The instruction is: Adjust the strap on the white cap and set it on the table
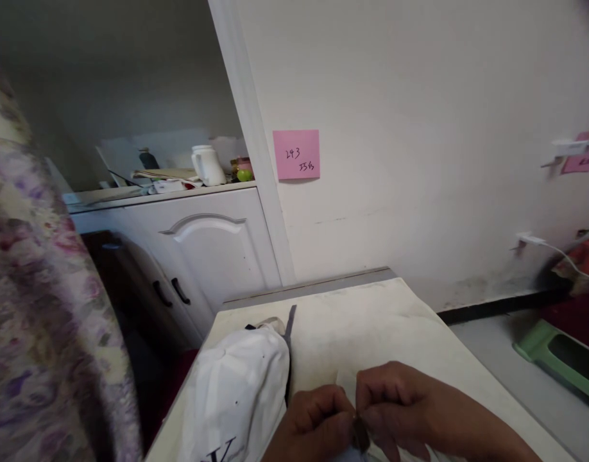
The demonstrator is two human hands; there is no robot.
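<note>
My left hand [314, 420] and my right hand [405, 404] meet over the near part of the table [342, 327], each with thumb and fingers pinched together. Between the fingertips is a small brownish piece [360, 436], mostly hidden, and I cannot make out its kind. Pale, thin material [346, 383] shows behind and below the fingers; whether it is joined to the brown piece I cannot tell. Just left of my left hand lies a white cap [241, 378] with dark lettering near its bottom and a grey strap [290, 321] at its far side.
A floral curtain [49, 308] hangs close on the left. Behind it stands a white cabinet [212, 250] bearing a white jug [208, 165] and clutter. A pink note [297, 154] sticks to the wall. Right of the table, a green stool [559, 359] stands on the floor.
</note>
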